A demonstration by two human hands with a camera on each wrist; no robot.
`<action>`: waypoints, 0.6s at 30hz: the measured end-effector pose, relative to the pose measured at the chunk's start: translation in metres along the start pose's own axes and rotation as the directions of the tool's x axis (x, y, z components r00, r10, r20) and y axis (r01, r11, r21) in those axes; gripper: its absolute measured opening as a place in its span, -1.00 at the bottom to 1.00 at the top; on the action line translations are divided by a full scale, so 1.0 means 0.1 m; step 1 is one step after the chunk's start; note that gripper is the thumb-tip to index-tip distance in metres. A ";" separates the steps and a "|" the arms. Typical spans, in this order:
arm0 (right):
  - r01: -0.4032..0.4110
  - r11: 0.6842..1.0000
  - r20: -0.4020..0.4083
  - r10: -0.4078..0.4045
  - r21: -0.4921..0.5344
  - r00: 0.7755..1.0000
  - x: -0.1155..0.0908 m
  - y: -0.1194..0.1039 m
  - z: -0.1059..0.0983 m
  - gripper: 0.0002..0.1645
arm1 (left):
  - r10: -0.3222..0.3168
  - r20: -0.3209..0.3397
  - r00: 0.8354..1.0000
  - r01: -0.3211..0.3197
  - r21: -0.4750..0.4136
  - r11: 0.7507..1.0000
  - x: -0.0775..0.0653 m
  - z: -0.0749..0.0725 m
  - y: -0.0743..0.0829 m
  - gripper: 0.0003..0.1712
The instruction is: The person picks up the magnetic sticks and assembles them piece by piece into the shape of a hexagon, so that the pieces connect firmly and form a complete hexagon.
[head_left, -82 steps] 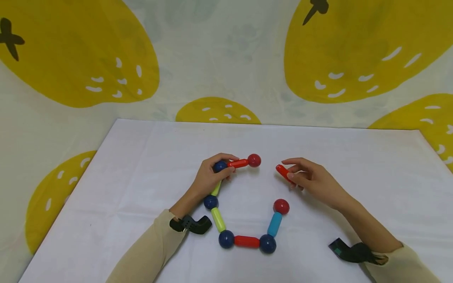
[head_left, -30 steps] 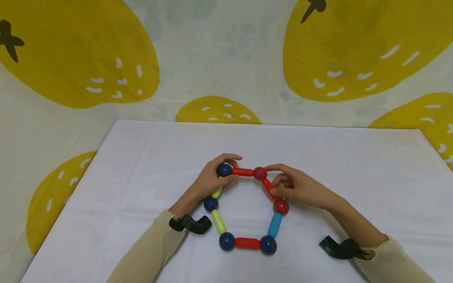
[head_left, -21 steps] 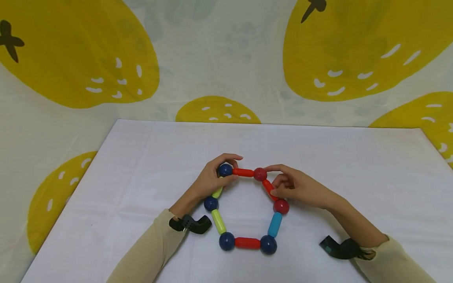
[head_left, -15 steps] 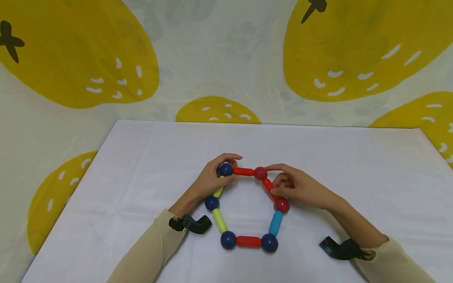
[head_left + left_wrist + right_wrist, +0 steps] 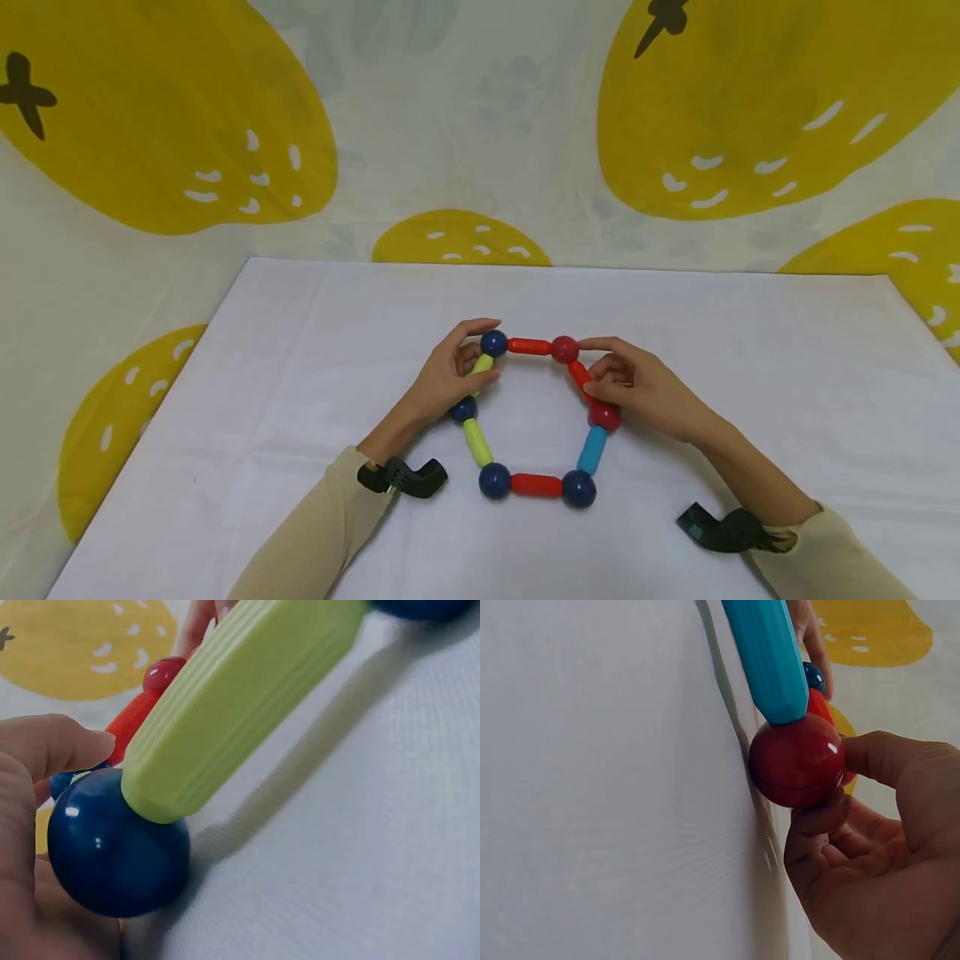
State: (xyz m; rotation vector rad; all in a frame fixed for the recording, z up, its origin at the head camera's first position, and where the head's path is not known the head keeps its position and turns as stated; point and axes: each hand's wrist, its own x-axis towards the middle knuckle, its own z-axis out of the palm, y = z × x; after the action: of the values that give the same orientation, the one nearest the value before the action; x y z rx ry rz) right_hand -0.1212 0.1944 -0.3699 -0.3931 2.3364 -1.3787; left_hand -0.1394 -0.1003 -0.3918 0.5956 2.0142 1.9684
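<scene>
A closed six-sided ring of magnetic rods and balls sits between my hands in the head view. My left hand (image 5: 442, 375) holds the upper light green rod (image 5: 482, 365), thumb across it, index fingertip by the top blue ball (image 5: 493, 343). My right hand (image 5: 648, 387) pinches the slanted red rod (image 5: 580, 377); its index fingertip touches the upper red ball (image 5: 565, 350). A lower red ball (image 5: 797, 760) joins the light blue rod (image 5: 769, 656) in the right wrist view. The left wrist view shows a blue ball (image 5: 120, 844) against the lower green rod (image 5: 240, 705).
Along the near side, a red rod (image 5: 536, 485) links two blue balls. A white cloth (image 5: 360, 333) covers the table. Behind it hangs fabric printed with yellow fruit (image 5: 461, 237). Black straps (image 5: 405, 477) circle both wrists.
The right hand brought its red rod into the gap between the red balls, closing the ring. Since half a second ago, the ring has slid away from the person and slightly right.
</scene>
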 end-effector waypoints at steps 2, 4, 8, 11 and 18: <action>0.005 1.000 -0.022 -0.005 -0.004 1.000 -0.01 0.01 -0.02 -0.40 | 0.011 -0.004 1.000 -0.011 -0.012 1.000 -0.01 0.02 0.06 -0.27; 0.013 1.000 -0.042 -0.014 -0.011 0.999 -0.02 0.03 -0.03 -0.40 | 0.018 -0.011 1.000 -0.019 -0.018 1.000 -0.01 0.04 0.12 -0.28; 0.026 1.000 -0.087 -0.026 -0.008 0.996 -0.01 0.07 -0.04 -0.38 | 0.000 -0.033 0.999 -0.001 -0.010 1.000 -0.02 0.06 0.13 -0.30; 0.034 0.999 -0.109 -0.033 0.008 0.993 -0.01 0.09 -0.02 -0.38 | -0.032 -0.067 0.997 0.034 0.036 0.999 -0.02 0.07 0.13 -0.32; 0.043 0.995 -0.179 -0.060 -0.095 0.982 -0.01 0.12 0.04 -0.42 | -0.067 -0.138 0.988 0.090 0.160 0.983 -0.01 0.09 0.02 -0.37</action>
State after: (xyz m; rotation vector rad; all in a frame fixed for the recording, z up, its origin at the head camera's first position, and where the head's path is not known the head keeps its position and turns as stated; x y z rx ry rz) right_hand -0.1185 0.1975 -0.3825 -0.3701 2.5612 -1.3879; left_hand -0.1340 -0.0927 -0.3907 0.4221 2.2616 1.8518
